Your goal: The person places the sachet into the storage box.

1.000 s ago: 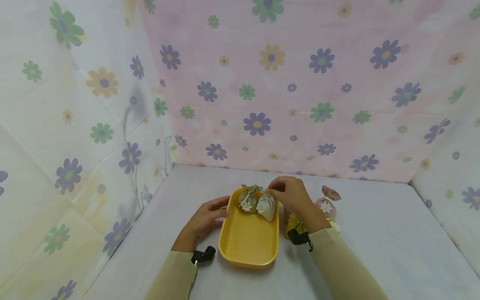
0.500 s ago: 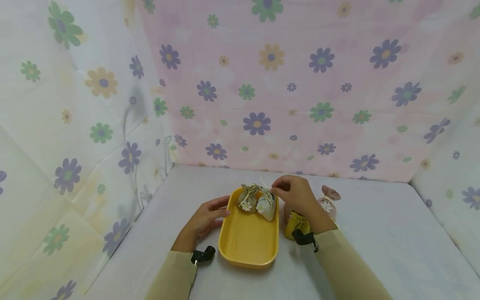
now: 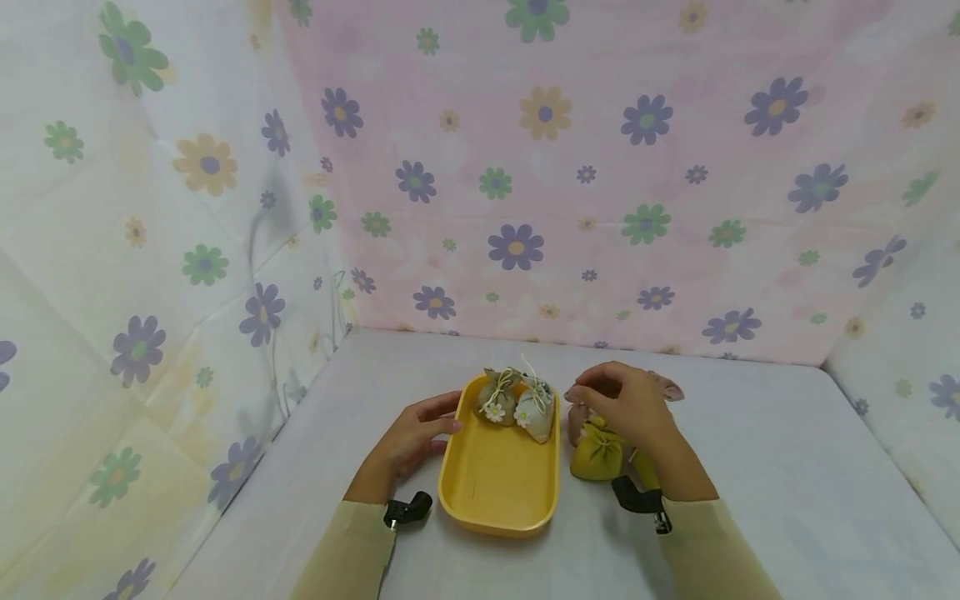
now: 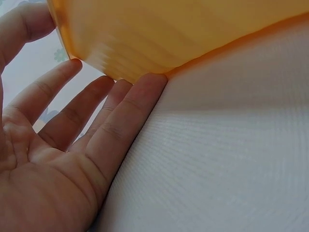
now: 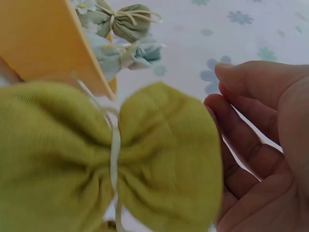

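My left hand (image 3: 412, 437) touches the left side of a yellow tray (image 3: 498, 492). In the left wrist view its extended fingers meet the tray's outer wall (image 4: 193, 34). Two drawstring sachets with white flowers lie at the tray's far end, one grey-brown (image 3: 495, 408) and one pale blue (image 3: 536, 423). My right hand (image 3: 633, 412) hovers right of the tray over other sachets, fingers bent loosely with nothing between them. Below it is an olive-yellow sachet (image 3: 597, 456), large in the right wrist view, its tied neck (image 5: 169, 154) close beside my fingers.
A brownish-pink sachet (image 3: 577, 423) stands behind the olive-yellow one. A pink sachet's top (image 3: 667, 386) shows past my right hand, which hides the rest. More yellow-green cloth (image 3: 645, 469) shows beside my right wrist. Flowered curtains (image 3: 517, 167) enclose the white table (image 3: 787, 467).
My right hand has left the pale blue sachet and moved right, over the sachets on the table. The pale blue sachet stays in the tray. My left hand has kept its place.
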### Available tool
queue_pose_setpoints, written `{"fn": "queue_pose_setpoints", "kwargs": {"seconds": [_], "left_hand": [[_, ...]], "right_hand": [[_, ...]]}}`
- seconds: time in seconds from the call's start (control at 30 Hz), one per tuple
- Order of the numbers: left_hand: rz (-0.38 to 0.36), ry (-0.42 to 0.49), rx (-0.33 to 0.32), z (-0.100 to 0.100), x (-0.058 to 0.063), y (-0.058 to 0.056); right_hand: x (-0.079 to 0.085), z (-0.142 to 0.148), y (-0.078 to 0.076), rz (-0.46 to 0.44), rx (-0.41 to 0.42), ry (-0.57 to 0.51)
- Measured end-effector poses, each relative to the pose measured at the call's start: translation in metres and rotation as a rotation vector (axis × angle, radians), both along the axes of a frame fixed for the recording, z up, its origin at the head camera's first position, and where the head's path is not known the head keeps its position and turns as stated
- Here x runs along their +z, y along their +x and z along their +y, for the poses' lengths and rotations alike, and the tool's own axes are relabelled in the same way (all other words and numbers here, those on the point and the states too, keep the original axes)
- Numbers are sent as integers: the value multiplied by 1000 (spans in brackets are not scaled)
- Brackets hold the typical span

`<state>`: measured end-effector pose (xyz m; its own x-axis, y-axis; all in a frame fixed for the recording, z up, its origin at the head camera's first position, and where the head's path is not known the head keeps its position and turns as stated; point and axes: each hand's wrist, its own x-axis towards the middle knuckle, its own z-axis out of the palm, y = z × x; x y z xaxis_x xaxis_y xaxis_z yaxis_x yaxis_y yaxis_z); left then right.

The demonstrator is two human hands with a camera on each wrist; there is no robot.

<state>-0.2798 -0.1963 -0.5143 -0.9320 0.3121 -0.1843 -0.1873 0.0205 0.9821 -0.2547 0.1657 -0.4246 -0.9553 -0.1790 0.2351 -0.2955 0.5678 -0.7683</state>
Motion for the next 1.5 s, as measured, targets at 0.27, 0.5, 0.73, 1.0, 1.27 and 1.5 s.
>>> {"fn": "queue_pose_setpoints", "kwargs": {"seconds": [0.27,0.5,0.73,1.0,1.27,1.5], "left_hand": [[2,6,-4,-1,0,0],[8,11,0,-3,-2,2],[-1,31,15,-5,-5,4],[11,30,4,-1,-7,3],[16,27,1,0,-3,4],[10,20,9,-2,-3,3]], "right_hand": [[5,18,16,27,-36,28],[6,29,20,35,-27,12],[2,44,23,-4,1,38],[-2,52,28,-8,35,61],[-1,55,28,-44,103,64],[0,58,25,-68,165,50]]}}
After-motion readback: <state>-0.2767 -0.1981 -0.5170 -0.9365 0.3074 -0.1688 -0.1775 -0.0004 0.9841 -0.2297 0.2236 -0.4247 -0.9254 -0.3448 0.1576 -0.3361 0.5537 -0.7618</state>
